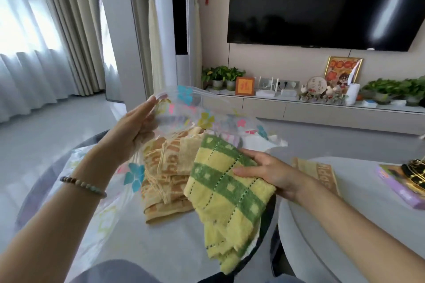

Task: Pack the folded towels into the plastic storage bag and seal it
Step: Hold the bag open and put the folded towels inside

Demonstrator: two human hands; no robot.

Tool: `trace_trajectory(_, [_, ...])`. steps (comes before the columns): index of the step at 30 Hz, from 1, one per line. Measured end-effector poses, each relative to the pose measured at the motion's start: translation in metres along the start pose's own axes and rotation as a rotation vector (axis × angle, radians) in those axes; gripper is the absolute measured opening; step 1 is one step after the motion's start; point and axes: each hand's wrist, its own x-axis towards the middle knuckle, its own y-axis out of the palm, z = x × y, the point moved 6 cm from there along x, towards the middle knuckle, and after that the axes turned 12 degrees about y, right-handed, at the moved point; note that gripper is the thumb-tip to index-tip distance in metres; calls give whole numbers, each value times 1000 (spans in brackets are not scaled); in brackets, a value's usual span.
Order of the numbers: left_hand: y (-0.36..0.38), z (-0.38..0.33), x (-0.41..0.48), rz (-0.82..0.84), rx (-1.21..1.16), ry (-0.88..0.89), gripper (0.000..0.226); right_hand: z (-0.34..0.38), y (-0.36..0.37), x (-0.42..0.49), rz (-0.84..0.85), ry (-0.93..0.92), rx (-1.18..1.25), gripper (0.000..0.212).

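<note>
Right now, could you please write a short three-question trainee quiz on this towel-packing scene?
1. True or false: the clear flower-printed plastic storage bag is sealed.
2. Which hand grips the yellow-and-green checked towel? A) left hand B) right hand
3. Fill in: the folded orange-and-cream patterned towel lies ___ of the checked towel in the picture.

Key: 1 false, the left hand holds its mouth open; 2 B; 3 left.

We are seeing the clear, flower-printed storage bag [184, 119] lying open on the round table, its upper flap raised. An orange-tan patterned towel [165, 177] is lying partly inside, while a yellow-and-green checked towel [227, 188] is overlapping it at the mouth.
</note>
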Motion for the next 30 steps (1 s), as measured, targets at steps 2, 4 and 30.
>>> trace_trajectory(2, [-10, -6, -1, 9, 40, 1, 39, -3, 32, 28, 73, 32, -3, 35])
trace_trajectory(4, [-22, -7, -1, 14, 17, -2, 48, 4, 56, 59, 100, 15, -25, 34])
trace_trajectory(30, [-26, 22, 2, 15, -180, 8, 34, -68, 126, 206, -150, -244, -1431, 55])
